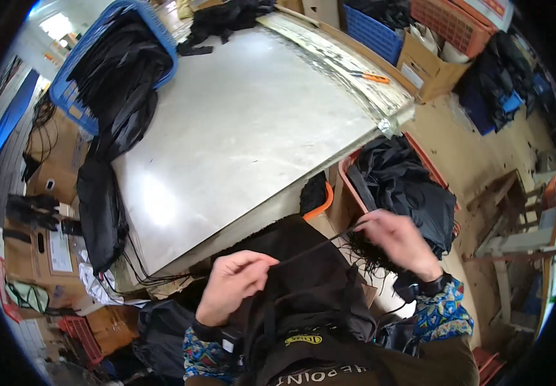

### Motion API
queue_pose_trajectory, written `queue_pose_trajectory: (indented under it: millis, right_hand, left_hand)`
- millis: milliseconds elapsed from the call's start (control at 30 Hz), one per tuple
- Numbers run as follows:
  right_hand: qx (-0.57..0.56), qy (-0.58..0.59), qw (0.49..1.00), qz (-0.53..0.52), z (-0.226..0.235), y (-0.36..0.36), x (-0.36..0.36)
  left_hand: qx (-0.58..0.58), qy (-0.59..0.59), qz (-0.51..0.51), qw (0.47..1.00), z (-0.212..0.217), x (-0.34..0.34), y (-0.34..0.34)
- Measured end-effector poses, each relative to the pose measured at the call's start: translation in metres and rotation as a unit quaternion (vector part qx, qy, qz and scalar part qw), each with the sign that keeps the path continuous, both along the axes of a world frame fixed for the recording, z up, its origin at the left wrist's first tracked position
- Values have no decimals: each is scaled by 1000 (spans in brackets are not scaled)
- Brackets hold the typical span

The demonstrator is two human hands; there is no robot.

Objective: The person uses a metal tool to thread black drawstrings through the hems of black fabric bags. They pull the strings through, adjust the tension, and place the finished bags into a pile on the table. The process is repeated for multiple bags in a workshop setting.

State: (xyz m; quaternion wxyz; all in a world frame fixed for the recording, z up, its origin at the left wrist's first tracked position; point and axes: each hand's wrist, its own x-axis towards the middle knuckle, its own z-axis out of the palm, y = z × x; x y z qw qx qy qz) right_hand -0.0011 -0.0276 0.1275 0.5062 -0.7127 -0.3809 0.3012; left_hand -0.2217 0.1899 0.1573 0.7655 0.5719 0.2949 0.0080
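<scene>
Evidently soft black goods fill most of the containers. At 10 o'clock a blue basket [167, 40] of open plastic lattice holds a heap of black fabric [120, 58], which spills over the side and trails down along the worktop [246, 116]. At 3 o'clock a red crate [354, 192] is piled with creased, slightly shiny black cloth [410, 186]; between it and the worktop sits an orange tub [327, 202] with dark, rough-looking stuff inside. At 1 o'clock a blue crate [373, 33] carries more black material, beside an open carton [423, 67] with pale contents.

The worktop has a smooth, grey, glossy sheet surface, its far right border scuffed and flaking, where an orange-handled cutter [373, 78] lies at 1 o'clock. Loose black cords [139, 260] hang at its near left corner, toward 8 o'clock.

At 5 o'clock a thin black strip [320, 246] stretches nearly straight, slanting up to the right above black cloth on the lap [310, 241]. The left hand [238, 282], at 7 o'clock, pinches its lower end, fingers together; the right hand [399, 241], at 4 o'clock, is motion-blurred but has its fingertips closed on the upper end.
</scene>
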Motion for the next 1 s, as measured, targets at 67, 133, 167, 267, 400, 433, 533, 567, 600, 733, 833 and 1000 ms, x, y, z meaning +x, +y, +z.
queue_pose_trajectory:
  millis: [67,133,167,267,400,433,533,567,600,733,833,1000]
  right_hand:
    - [-49,13,995,-87,2,-17,13]
    - [-11,-17,992,-125,-18,-34,23]
    - [-59,-33,987,-148,-19,-38,26]
    - [-128,-46,981,-136,-28,-46,27]
    - [-90,-290,951,-57,-50,-41,4]
    - [-98,-219,970,-36,-39,-30,-2]
    - [-40,37,999,5,-24,5,-28]
    - [-35,101,994,22,-15,17,-35]
    - [-31,164,985,38,-6,27,-42]
    - [25,124,991,45,14,59,-68]
    - [104,28,991,81,17,85,-75]
    - [119,-48,986,110,25,108,-80]
  left_hand:
    - [-69,-61,73,993,-2,-24,16]
    - [-126,-154,133,971,-6,-38,22]
    - [-184,-241,128,944,-13,-45,25]
    - [-242,-324,186,896,-29,-56,20]
    - [-265,-269,162,912,-10,-30,-1]
    - [-249,-228,152,929,-10,-23,-3]
    - [-186,-130,143,963,-10,-8,-9]
    - [-171,-125,149,966,-11,-8,-9]
    - [-156,-120,156,968,-11,-8,-10]
    - [-134,-150,130,971,-13,-13,-9]
    - [99,-171,184,963,-16,-2,-25]
    - [26,-150,242,958,-6,-8,-26]
